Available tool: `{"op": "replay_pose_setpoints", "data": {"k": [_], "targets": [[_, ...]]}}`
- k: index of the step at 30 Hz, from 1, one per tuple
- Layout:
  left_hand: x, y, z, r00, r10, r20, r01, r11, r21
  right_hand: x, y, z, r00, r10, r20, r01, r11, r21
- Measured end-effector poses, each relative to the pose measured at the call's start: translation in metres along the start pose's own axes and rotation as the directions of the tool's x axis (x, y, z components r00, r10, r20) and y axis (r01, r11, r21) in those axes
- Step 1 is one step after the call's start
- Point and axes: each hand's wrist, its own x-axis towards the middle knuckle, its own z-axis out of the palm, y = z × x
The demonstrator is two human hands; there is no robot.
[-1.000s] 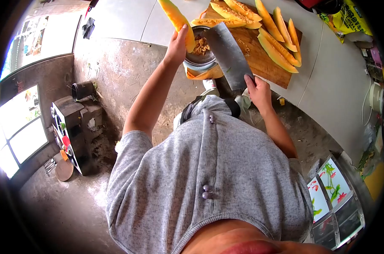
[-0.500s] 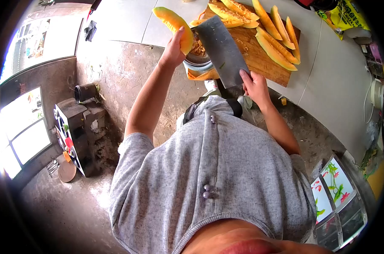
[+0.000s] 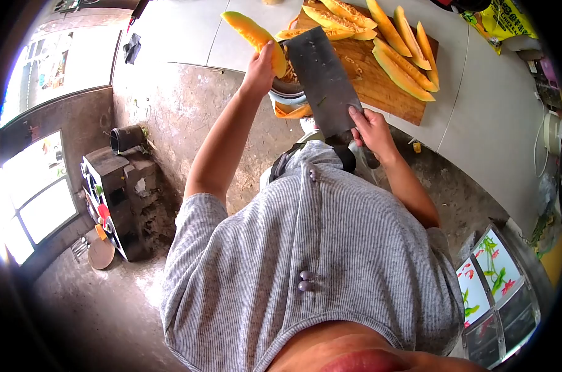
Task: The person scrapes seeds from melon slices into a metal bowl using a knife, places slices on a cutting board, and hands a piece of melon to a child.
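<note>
Left grip (image 3: pixel 260 69) round slice (image 3: pixel 247 30), near end, leaving far end free; right grip (image 3: pixel 374 130) holding cleaver (image 3: pixel 323 80); bowl (image 3: pixel 289 98) beneath, likely as catch; board (image 3: pixel 395 110) likely protects table (image 3: pixel 461 127).

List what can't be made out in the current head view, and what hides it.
All in the head view:
Bowl: much of its inside is hidden by the cleaver and the melon slice in the left hand.
Handle: mostly covered by the right hand.
Dark object, upper right: cut off by the top edge; can't tell what it is.
Yellow bag: top cut off by the same edge; its smaller print is too small to read.
</note>
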Motion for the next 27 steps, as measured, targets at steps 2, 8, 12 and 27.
{"op": "replay_pose_setpoints", "data": {"k": [2,8,12,27], "targets": [[0.005,-0.006,-0.008,1.0,0.005,-0.026,-0.004,0.999,0.034,-0.005,-0.007,-0.002,1.0,-0.015,-0.027,0.013,0.999,-0.043],[0.022,-0.025,-0.058,0.947,0.264,0.18,-0.32,0.81,0.492,0.001,-0.012,-0.008,0.78,-0.624,-0.047,0.217,0.34,-0.915],[-0.01,0.005,-0.032,0.995,-0.061,0.08,0.053,0.993,0.102,-0.01,-0.02,-0.001,0.771,-0.628,-0.11,0.128,0.321,-0.939],[-0.04,0.031,0.007,0.776,-0.168,0.607,0.355,0.913,-0.202,-0.015,-0.025,-0.033,0.969,-0.12,-0.214,0.032,0.927,-0.374]]}}
